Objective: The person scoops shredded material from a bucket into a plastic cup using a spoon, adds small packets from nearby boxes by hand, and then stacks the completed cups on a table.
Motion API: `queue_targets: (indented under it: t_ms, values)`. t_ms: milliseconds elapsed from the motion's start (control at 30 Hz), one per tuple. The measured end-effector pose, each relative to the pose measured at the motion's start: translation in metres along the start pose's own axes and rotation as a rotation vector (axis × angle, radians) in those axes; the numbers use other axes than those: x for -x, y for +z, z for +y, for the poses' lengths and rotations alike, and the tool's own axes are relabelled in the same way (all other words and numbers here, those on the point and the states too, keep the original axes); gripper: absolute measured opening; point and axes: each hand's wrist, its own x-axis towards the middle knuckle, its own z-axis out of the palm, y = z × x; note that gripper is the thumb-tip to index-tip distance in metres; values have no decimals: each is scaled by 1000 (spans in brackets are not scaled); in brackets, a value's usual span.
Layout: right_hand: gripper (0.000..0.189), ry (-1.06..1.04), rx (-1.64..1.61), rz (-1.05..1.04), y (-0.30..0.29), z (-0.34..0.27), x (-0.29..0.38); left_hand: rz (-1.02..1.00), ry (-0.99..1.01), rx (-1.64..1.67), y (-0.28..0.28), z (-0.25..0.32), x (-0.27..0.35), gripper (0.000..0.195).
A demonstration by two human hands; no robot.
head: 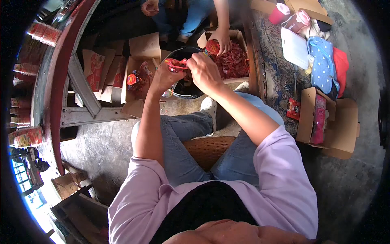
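Observation:
My left hand (167, 77) grips a small plastic cup with a red printed rim or lid (176, 64), held above a black bucket (192, 96). At the cup's right side, the fingers of my right hand (204, 71) pinch the edge of the red piece; my fingers hide exactly how it joins the cup. Dark contents lie inside the bucket, too shadowed to name. Just beyond my right hand, another person's hand (223, 41) holds a cup with a red printed lid (212, 47) over a cardboard box (243, 38) full of red plastic scraps (233, 62).
An open carton (128, 65) left of the bucket contains red-lidded cups (132, 79). Stacked cups (29, 137) stand on a wooden table (50, 100) at far left. A patterned mat (268, 58) on the right bears a polka-dot blue cloth item (321, 64) and an open box (341, 125).

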Motion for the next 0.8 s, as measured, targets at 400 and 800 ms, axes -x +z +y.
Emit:
queue_targets:
  t_ms: [400, 800]
  values:
    - [7, 191, -242, -210, -32, 25, -5, 179, 132, -108, 10, -14, -10, 61]
    - [7, -75, -41, -53, -25, 6, -4, 58, 7, 63, 6, -7, -5, 39]
